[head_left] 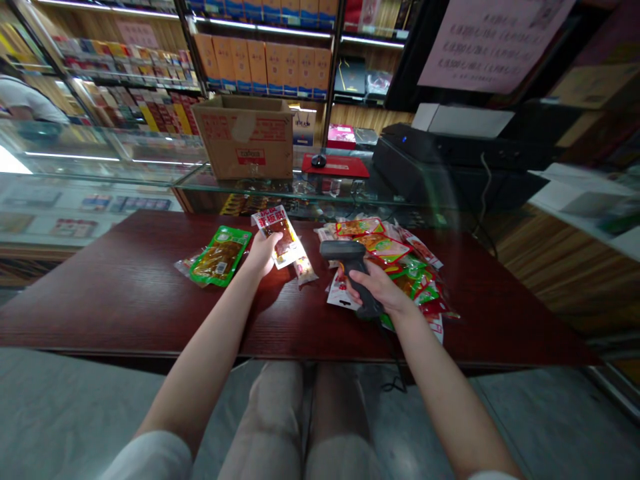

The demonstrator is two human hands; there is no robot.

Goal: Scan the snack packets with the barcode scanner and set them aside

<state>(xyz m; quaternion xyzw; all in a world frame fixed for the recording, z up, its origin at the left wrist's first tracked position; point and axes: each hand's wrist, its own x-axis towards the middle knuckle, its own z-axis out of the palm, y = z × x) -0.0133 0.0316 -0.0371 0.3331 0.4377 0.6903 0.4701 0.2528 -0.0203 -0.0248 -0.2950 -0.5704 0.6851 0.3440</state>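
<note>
My left hand point(265, 253) grips a snack packet point(284, 239) with red lettering and a brown window, held over the table and brightly lit by the scanner's light. In my right hand point(377, 287) is a black barcode scanner point(350, 257), its head turned left toward that packet. A slim clear-wrapped packet point(305, 269) lies just beyond the lit one. Left of my left hand sits a green snack packet point(221, 256) on top of other clear wrapping. Under and behind the scanner spreads a pile of snack packets point(415, 277) in red, green and white.
The dark red wooden table point(125, 300) spans the front. Behind it, a glass counter bears a cardboard box point(245, 140), a computer mouse point(319, 161) on a red mat point(345, 167), and a black machine point(425, 163). Stocked shelves stand beyond. A person point(30, 100) is at far left.
</note>
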